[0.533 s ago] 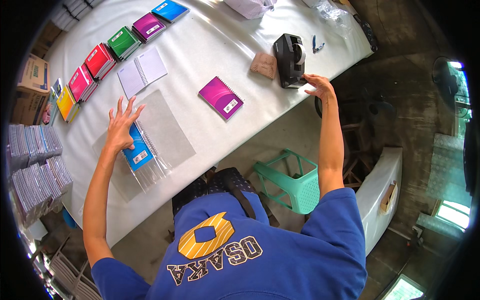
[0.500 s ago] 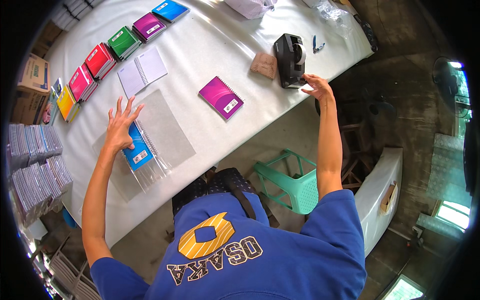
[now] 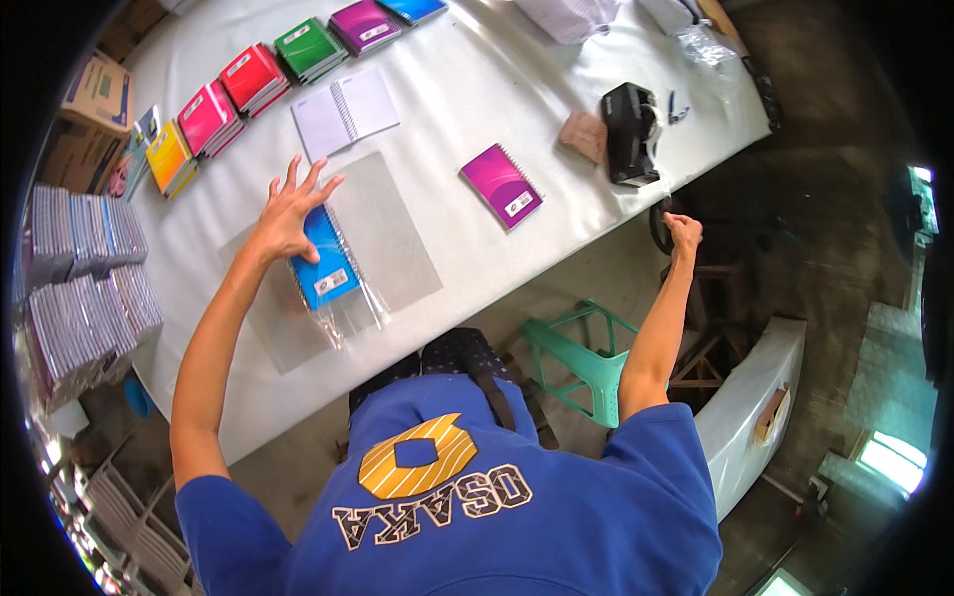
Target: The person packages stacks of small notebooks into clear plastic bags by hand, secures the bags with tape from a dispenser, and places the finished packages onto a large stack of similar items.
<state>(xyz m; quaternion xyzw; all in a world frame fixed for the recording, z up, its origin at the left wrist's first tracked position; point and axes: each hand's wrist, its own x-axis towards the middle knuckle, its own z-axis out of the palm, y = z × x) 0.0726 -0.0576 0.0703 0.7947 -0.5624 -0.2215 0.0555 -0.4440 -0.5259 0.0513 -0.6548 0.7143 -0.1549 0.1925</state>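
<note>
My left hand (image 3: 291, 211) lies flat with fingers spread on a blue spiral notebook (image 3: 330, 266). The notebook sits inside a clear plastic sleeve (image 3: 397, 238) on the white table (image 3: 477, 79). My right hand (image 3: 684, 233) hangs just off the table's near edge, below a black tape dispenser (image 3: 631, 134). Its fingers are pinched together, and I cannot tell whether anything is between them. A purple spiral notebook (image 3: 502, 186) lies alone between the sleeve and the dispenser.
An open white notebook (image 3: 345, 112) lies past the sleeve. Stacks of red (image 3: 253, 77), green (image 3: 310, 48), pink (image 3: 207, 117) and yellow (image 3: 171, 157) notebooks line the far left. Wrapped bundles (image 3: 79, 278) pile up at the left end. A green stool (image 3: 581, 358) stands under the table edge.
My right hand has drawn back from the tape dispenser to below the table edge and closed its fingers. My left hand stays on the blue notebook.
</note>
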